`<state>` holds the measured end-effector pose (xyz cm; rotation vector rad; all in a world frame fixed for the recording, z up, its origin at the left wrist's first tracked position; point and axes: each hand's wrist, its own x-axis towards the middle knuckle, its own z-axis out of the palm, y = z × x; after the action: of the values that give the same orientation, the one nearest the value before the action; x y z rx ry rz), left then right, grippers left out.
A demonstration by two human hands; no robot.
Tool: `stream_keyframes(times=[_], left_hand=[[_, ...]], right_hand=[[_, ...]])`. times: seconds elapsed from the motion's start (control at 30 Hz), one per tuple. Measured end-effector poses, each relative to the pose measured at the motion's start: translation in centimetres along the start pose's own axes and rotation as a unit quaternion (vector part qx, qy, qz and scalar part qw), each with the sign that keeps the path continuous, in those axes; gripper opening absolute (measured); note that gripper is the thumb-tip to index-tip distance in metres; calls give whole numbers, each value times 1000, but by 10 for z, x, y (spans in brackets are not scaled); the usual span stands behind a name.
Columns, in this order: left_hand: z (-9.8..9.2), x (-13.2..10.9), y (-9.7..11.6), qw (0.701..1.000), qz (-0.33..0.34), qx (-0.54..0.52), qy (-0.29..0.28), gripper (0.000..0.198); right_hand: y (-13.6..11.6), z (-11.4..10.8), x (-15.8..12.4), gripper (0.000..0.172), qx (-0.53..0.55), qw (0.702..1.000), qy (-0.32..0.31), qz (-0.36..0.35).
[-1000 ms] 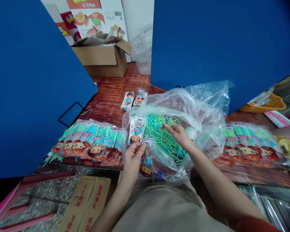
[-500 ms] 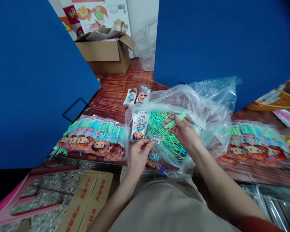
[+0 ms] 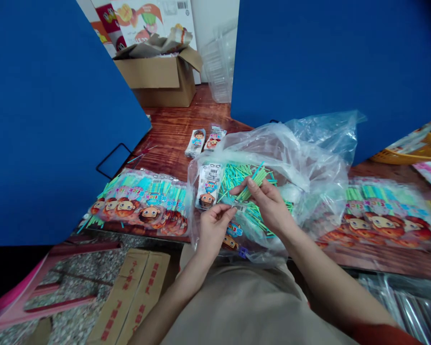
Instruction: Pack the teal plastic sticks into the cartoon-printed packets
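**Bunch of sticks (image 3: pixel 253 184) in one hand, printed packet (image 3: pixel 232 235) in the other**

A person at a wood-grain table (image 3: pixel 168 127) grips the green and blue bunch in the right hand (image 3: pixel 269 203), thumb laid over it and fingers curled beneath, the sticks slanting above a pile of loose sticks (image 3: pixel 233 173). The left hand (image 3: pixel 215 224) is nearly closed, thumb and fingers pinching the upper edge of the packet, which bears a cartoon face and bright lettering. The hands are near each other but apart, and the bunch's lower end sits close to the packet's top.

The loose pile lies amid the folds of a large clear bag (image 3: pixel 290 146), spread across the table's front. Just beyond the left hand lies a flat stack of similar packets (image 3: pixel 208 187); a purple clip (image 3: pixel 243 252) shows near the table's front edge.

To the person's left, a row of stick-filled packets (image 3: pixel 140 201) overlaps along the table; another filled row (image 3: pixel 384 211) lies to the right, partly behind the bag. Two small bundles (image 3: pixel 201 140) of printed packets sit beyond the bag. Farther back stands an open cardboard box (image 3: pixel 165 79) beside clear plastic trays (image 3: pixel 221 62), between two blue panels (image 3: pixel 57 120). A yellow basket (image 3: pixel 413 152) is at far right; flat cartons (image 3: pixel 129 297) lie below the table.
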<state>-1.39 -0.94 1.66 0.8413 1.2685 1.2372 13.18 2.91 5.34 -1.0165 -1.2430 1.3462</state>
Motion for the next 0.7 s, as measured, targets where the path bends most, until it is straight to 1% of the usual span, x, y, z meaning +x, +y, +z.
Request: stream_keyframes(times=[0.13,0.27,0.37,0.53,0.6,0.7], left_hand=[[2,2,-4,1000,0,-19,2,25],[5,3,-6,999,7,-39,14,25],[7,4,-5,998,-6,-57,17,28],[8,4,-4,997,-21,-73,10,29],[8,3,-4,997,-22,-70,8,28],[9,2,-3,997,-27,-66,8,28]], right_hand=[[3,1,-1,39,-9,1000,-3,-3],[7,3,-1,33,10,1000,-14,18],[10,3,-1,32,22,999,-22,39],[7,3,-1,25,84,996,-9,31],[5,3,0,24,93,995,1,27],[3,2,1,31,64,998,5,19]])
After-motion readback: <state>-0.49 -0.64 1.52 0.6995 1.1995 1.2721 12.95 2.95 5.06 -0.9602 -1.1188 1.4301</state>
